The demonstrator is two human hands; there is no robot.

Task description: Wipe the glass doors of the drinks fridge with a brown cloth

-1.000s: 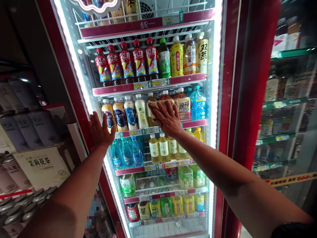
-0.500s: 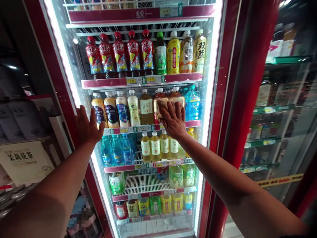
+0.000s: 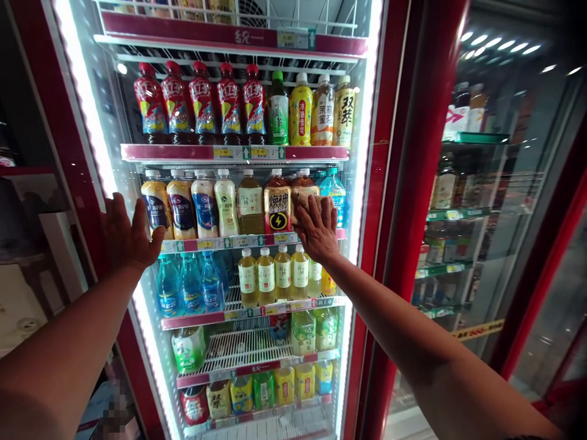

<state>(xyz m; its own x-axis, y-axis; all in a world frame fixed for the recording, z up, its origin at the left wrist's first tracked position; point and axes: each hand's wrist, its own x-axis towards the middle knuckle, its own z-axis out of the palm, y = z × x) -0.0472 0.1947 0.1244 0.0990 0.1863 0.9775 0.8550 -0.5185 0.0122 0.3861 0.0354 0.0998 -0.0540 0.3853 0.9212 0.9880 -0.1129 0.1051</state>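
Observation:
I face a red-framed drinks fridge with a glass door (image 3: 137, 110). My left hand (image 3: 128, 235) lies flat and open against the door's left edge, fingers spread. My right hand (image 3: 316, 229) presses a brownish cloth (image 3: 305, 200) onto the glass, towards the right side at the height of the second shelf. Behind the glass stand rows of bottles: red-labelled ones (image 3: 202, 104) on top, milky ones (image 3: 192, 205) below, yellow-green ones (image 3: 275, 275) under my right hand.
A red door post (image 3: 403, 183) rises right of the fridge. A second glass-fronted cooler (image 3: 463, 201) with green shelf strips stands beyond it. Dark shelving with boxes (image 3: 27, 201) is at the left.
My right hand has slid the cloth to the right across the glass, from the middle of the second shelf to its right end. My view has swung rightwards. The left hand stays on the door.

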